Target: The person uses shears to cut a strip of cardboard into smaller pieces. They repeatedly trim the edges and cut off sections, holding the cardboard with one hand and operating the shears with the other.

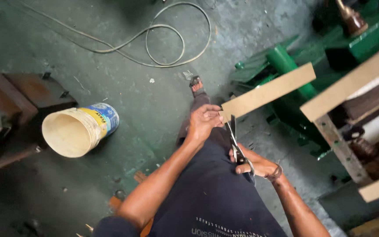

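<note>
Left hand [203,120] closed around the near end of a long tan strip of board [268,91], holding it out over the lap and angled up to the right. Right hand [253,163] gripping the handles of a pair of scissors [233,139], fingers through the loops, blades pointing up and meeting the strip's edge just beside the left hand's fingers. Dark trousers and a sandalled foot [197,86] below, on a stained green concrete floor [154,109].

Off to the left, well apart from the hands: a pale plastic bucket [77,129] lying on its side, mouth turned toward the camera (nothing visible inside it, only the bare cream wall), with a blue and yellow label around its base. Beyond it, a loose coil of pale cable [167,44]. On the right, green metal machinery [294,70] and a rough wooden frame [343,114].
</note>
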Tool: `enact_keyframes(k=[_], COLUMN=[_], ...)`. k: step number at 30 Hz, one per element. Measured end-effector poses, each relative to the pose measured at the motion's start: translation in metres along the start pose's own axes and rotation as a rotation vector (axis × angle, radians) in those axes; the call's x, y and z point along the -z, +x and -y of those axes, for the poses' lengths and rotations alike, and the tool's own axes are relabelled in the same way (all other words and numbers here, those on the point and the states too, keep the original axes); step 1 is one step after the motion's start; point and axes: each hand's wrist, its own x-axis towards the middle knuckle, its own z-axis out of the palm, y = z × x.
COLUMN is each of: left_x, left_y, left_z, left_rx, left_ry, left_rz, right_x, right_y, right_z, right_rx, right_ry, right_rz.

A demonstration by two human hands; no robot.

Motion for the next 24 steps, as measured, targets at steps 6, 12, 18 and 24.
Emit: enact_keyframes(k=[6,12,18,24], left_x=[0.007,0.022,0.029,0.025], left_y=[0.006,0.008,0.026,0.017], left_z=[-0.022,-0.024,-0.021,-0.031], left_rx=[-0.043,0.067,0.04,-0.137], left_ry=[-0.056,-0.035,0.084,0.531], left_rz=[-0.018,0.043,0.028,0.001], right_x=[0.015,0.007,0.003,0.006], right_y=[0.036,0.056,0.079,0.092], right_z=[0.031,0.044,0.069,0.081], right_rx=[-0.076,-0.125,-0.115,-0.251], right_ry=[-0.154,-0.309,-0.392,-0.462], right_rz=[-0.054,-0.03,-0.023,-0.08])
